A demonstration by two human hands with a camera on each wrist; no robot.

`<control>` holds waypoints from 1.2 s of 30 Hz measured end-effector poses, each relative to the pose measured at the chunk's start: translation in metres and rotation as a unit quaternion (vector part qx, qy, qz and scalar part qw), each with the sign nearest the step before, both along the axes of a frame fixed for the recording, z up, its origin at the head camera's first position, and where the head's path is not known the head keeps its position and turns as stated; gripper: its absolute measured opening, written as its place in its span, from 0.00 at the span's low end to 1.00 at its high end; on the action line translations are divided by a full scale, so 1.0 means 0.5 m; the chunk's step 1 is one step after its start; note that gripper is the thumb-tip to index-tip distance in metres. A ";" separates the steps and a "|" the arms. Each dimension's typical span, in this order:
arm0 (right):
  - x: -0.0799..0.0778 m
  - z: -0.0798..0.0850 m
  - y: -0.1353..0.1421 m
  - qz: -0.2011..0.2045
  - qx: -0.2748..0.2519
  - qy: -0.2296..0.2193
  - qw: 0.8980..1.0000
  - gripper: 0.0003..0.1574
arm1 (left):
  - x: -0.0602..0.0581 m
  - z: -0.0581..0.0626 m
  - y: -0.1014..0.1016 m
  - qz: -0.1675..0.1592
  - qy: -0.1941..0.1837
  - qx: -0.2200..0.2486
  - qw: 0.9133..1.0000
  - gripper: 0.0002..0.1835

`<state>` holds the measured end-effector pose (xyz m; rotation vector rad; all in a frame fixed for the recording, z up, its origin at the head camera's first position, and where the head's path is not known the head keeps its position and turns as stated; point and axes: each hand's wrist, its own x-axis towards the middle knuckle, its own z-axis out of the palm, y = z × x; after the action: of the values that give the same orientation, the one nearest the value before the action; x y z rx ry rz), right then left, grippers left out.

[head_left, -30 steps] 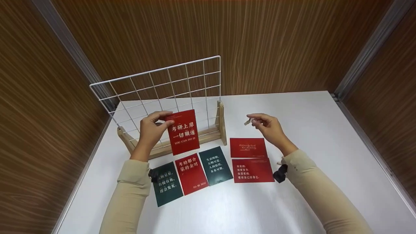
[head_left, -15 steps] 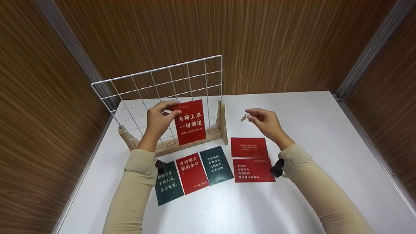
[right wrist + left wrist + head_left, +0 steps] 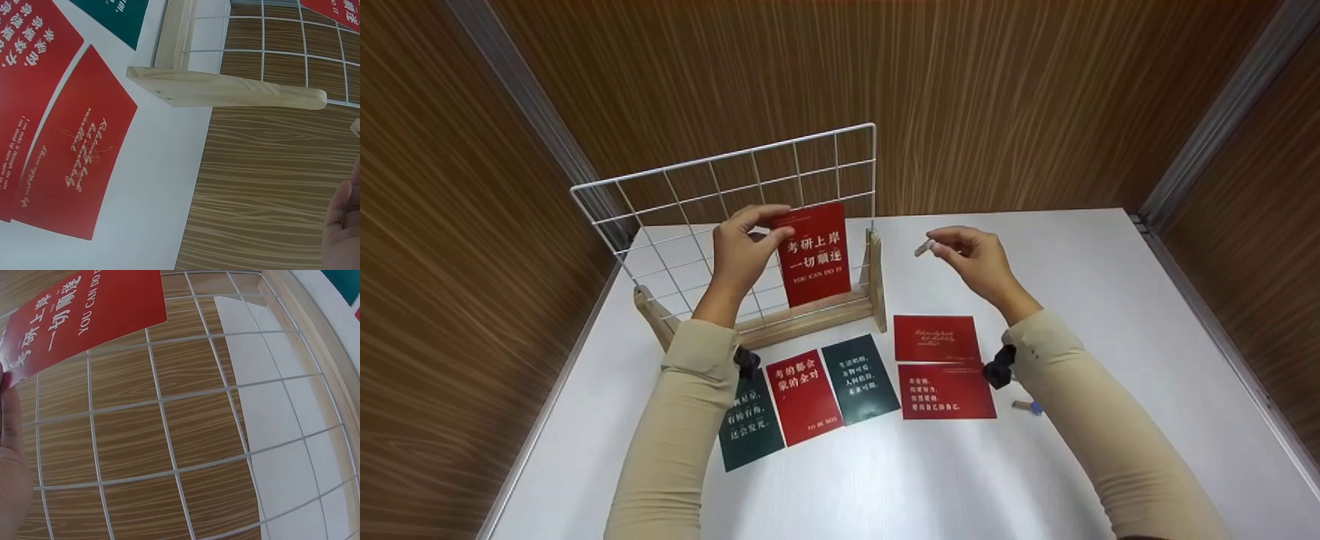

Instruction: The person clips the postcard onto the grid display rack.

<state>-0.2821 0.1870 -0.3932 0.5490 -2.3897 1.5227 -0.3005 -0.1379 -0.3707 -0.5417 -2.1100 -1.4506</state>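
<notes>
Lifted higher and rightward, the card (image 3: pixel 819 261) now hangs before the grid (image 3: pixel 719 194).
Left hand (image 3: pixel 741 251) pinches its upper left corner, the card's long axis near vertical, lettering upright. Right hand (image 3: pixel 976 261) pinches a clip (image 3: pixel 922 248), tip slanting down-left. Below, five more cards (image 3: pixel 804 401) lie on the table (image 3: pixel 885 480).

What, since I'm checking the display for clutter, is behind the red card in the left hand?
The white wire grid shows around the red card, with table and wood-grain wall beyond; whatever the card covers can't be seen.
</notes>
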 end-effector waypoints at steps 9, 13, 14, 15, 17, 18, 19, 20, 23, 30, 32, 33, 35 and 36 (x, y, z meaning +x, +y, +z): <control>-0.010 0.032 -0.008 -0.011 0.002 0.006 1.000 0.14 | -0.008 0.015 0.021 0.005 0.000 0.004 1.000 0.13; -0.035 0.025 0.001 -0.017 -0.006 0.008 1.000 0.13 | -0.013 0.021 0.034 -0.002 0.008 0.009 1.000 0.13; -0.044 0.020 0.004 -0.019 -0.007 0.008 1.000 0.14 | -0.015 0.023 0.037 -0.006 0.011 0.013 1.000 0.13; -0.052 0.015 0.008 -0.017 -0.010 0.008 1.000 0.14 | -0.017 0.024 0.040 -0.009 0.015 0.015 1.000 0.13; -0.067 0.009 0.012 -0.018 -0.015 0.007 1.000 0.14 | -0.020 0.029 0.046 -0.010 0.017 0.018 1.000 0.13; -0.072 0.008 0.014 -0.018 -0.017 0.008 1.000 0.14 | -0.021 0.031 0.048 -0.008 0.018 0.015 1.000 0.13; -0.074 0.010 0.014 -0.018 -0.018 0.008 1.000 0.15 | -0.022 0.033 0.050 -0.005 0.019 0.011 1.000 0.13; -0.075 0.014 0.013 -0.018 -0.021 0.009 1.000 0.15 | -0.023 0.036 0.052 -0.002 0.019 0.006 1.000 0.13; -0.079 0.027 0.010 -0.017 -0.026 0.015 0.999 0.15 | -0.024 0.043 0.059 0.005 0.022 -0.008 1.000 0.14; -0.085 0.051 0.004 -0.030 -0.021 0.008 0.999 0.14 | -0.028 0.052 0.076 0.003 0.025 -0.006 1.000 0.13; -0.089 0.057 0.002 -0.031 -0.025 0.006 0.999 0.14 | -0.031 0.053 0.081 0.002 0.023 -0.005 1.000 0.13; -0.090 0.060 0.001 -0.031 -0.027 0.007 0.999 0.13 | -0.032 0.054 0.084 0.002 0.021 -0.005 1.000 0.13; -0.093 0.067 -0.002 -0.028 -0.032 0.009 0.999 0.13 | -0.033 0.056 0.088 0.003 0.018 -0.005 1.000 0.13; -0.094 0.071 -0.003 -0.027 -0.035 0.011 0.999 0.13 | -0.034 0.056 0.090 0.002 0.016 -0.004 1.000 0.13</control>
<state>-0.3292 0.1854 -0.3579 0.4791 -2.3065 1.5630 -0.3174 -0.0930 -0.3428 -0.5610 -2.0915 -1.4219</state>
